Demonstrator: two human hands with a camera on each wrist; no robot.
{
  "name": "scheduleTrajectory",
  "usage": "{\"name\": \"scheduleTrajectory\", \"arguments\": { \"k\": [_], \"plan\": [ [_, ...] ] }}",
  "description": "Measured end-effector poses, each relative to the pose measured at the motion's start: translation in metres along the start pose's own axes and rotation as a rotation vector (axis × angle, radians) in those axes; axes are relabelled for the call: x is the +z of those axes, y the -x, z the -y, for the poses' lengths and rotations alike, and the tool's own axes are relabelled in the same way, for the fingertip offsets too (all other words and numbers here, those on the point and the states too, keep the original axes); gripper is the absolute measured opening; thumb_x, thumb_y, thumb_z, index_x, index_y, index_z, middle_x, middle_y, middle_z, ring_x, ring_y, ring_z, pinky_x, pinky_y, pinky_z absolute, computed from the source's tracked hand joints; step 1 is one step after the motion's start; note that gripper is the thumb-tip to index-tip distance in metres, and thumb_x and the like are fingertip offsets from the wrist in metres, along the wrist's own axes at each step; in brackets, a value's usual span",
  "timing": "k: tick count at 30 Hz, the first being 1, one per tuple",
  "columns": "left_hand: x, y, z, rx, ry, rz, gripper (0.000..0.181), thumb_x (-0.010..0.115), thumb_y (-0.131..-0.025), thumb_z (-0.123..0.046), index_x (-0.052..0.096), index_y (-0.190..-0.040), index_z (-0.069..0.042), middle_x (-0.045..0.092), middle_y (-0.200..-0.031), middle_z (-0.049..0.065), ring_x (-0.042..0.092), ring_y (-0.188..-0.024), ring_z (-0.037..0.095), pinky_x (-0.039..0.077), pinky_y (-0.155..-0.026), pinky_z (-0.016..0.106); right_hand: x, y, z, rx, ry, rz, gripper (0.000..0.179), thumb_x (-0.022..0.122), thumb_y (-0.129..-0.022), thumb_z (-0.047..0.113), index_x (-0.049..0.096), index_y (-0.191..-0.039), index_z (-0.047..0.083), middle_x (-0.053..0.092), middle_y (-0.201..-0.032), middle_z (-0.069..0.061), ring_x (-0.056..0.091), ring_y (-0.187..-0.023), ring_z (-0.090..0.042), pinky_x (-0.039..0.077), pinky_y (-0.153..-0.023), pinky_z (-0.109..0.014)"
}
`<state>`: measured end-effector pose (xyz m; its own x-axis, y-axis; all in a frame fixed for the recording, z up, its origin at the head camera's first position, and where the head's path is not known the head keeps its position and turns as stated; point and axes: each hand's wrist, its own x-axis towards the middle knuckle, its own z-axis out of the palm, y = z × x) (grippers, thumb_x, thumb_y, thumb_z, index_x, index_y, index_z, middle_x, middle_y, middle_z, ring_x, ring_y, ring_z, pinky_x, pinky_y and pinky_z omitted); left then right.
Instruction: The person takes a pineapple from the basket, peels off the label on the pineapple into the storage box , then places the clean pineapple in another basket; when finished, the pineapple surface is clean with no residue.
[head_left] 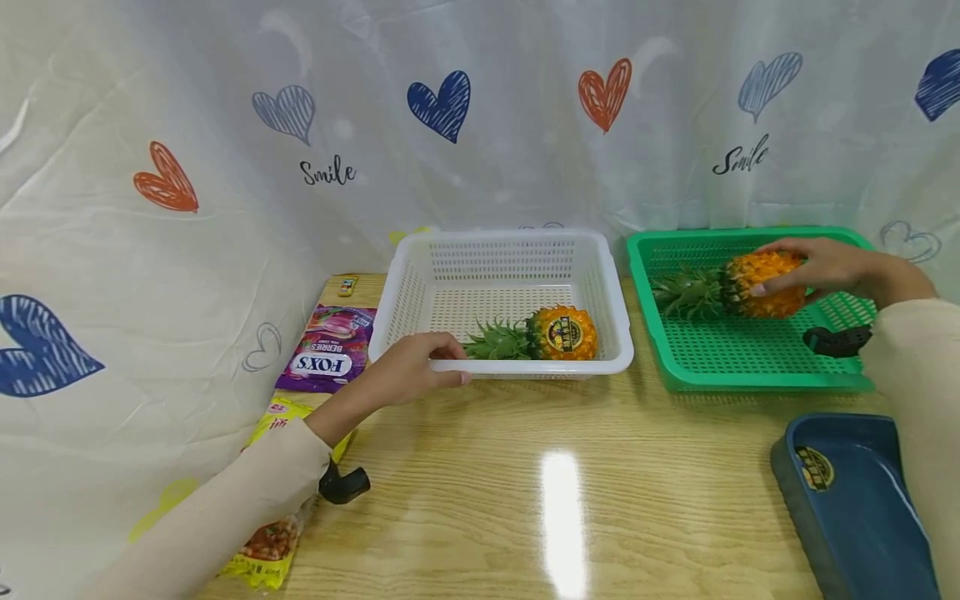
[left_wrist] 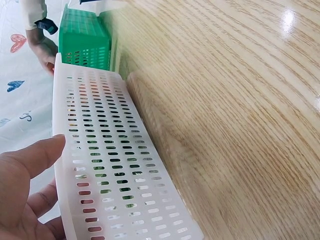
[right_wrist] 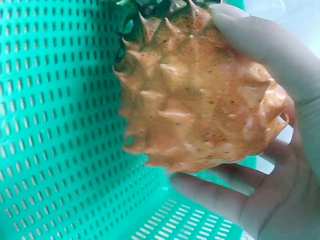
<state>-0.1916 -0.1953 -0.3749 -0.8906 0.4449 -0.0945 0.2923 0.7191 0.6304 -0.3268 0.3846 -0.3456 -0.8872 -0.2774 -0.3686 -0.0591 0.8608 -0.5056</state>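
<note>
My right hand [head_left: 840, 268] grips an orange pineapple [head_left: 767, 285] with a green leafy crown, inside the green basket [head_left: 757, 382]. The right wrist view shows the thumb and fingers curled round the spiky fruit [right_wrist: 200, 100]. At the near left of the white basket [head_left: 502, 367], my left hand [head_left: 416, 367] holds the rim. Its thumb [left_wrist: 42, 154] lies at the outer side and the other fingers are over the inner side. A second pineapple [head_left: 566, 332], bearing a dark round label, lies in the white basket along its near wall, crown pointing left.
A blue tray [head_left: 862, 500] with a round label stands at the near right. On the left lie a purple Fox's candy bag [head_left: 328, 348], a yellow food packet [head_left: 262, 567] partly under my left sleeve, and a small yellow item [head_left: 347, 286]. A heart-printed curtain [head_left: 517, 167] hangs behind.
</note>
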Motion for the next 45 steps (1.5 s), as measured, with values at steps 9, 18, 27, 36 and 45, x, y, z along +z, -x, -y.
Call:
{"name": "scheduleTrajectory", "arguments": {
  "k": [9, 18, 27, 36, 45],
  "plan": [
    [0.000, -0.001, 0.001, 0.000, -0.005, 0.002, 0.021, 0.074, -0.093, -0.035, 0.069, -0.107, -0.020, 0.069, -0.105, -0.004, 0.065, -0.104, 0.017, 0.052, -0.092, 0.042, 0.003, -0.003, -0.007, -0.003, 0.024, 0.005, 0.090, 0.072, -0.093, 0.037, 0.020, -0.156, -0.002, 0.016, -0.146, -0.048, 0.042, -0.119, -0.065, 0.058, -0.077, -0.054],
    [0.001, -0.002, 0.003, 0.006, -0.007, 0.006, 0.022, 0.074, -0.093, -0.036, 0.069, -0.107, -0.021, 0.070, -0.104, -0.005, 0.065, -0.102, 0.016, 0.052, -0.091, 0.041, 0.000, -0.001, -0.012, -0.022, 0.019, -0.048, 0.073, 0.071, -0.095, 0.018, 0.030, -0.147, -0.014, 0.029, -0.144, -0.046, 0.047, -0.120, -0.061, 0.058, -0.082, -0.050],
    [-0.001, -0.001, -0.001, 0.005, -0.009, 0.006, 0.021, 0.074, -0.093, -0.035, 0.070, -0.107, -0.020, 0.070, -0.102, -0.005, 0.065, -0.101, 0.016, 0.052, -0.090, 0.040, 0.000, 0.005, -0.010, 0.003, 0.003, -0.083, 0.075, 0.071, -0.096, 0.024, 0.031, -0.147, -0.014, 0.032, -0.143, -0.048, 0.060, -0.111, -0.053, 0.059, -0.081, -0.044],
    [0.000, 0.000, 0.000, 0.010, -0.008, 0.011, 0.021, 0.073, -0.093, -0.035, 0.069, -0.107, -0.020, 0.069, -0.102, -0.005, 0.064, -0.098, 0.014, 0.052, -0.088, 0.039, 0.001, 0.007, -0.010, 0.008, -0.022, -0.078, 0.079, 0.070, -0.096, 0.027, 0.027, -0.149, -0.013, 0.030, -0.144, -0.047, 0.060, -0.111, -0.053, 0.058, -0.083, -0.048],
    [0.001, -0.001, 0.000, -0.001, -0.010, 0.007, 0.019, 0.074, -0.093, -0.034, 0.070, -0.106, -0.021, 0.069, -0.101, -0.007, 0.064, -0.099, 0.014, 0.053, -0.087, 0.038, -0.004, 0.014, -0.008, 0.004, -0.008, -0.075, 0.079, 0.065, -0.099, 0.031, 0.024, -0.150, -0.011, 0.029, -0.144, -0.047, 0.058, -0.111, -0.057, 0.056, -0.085, -0.054]
  ]
}}
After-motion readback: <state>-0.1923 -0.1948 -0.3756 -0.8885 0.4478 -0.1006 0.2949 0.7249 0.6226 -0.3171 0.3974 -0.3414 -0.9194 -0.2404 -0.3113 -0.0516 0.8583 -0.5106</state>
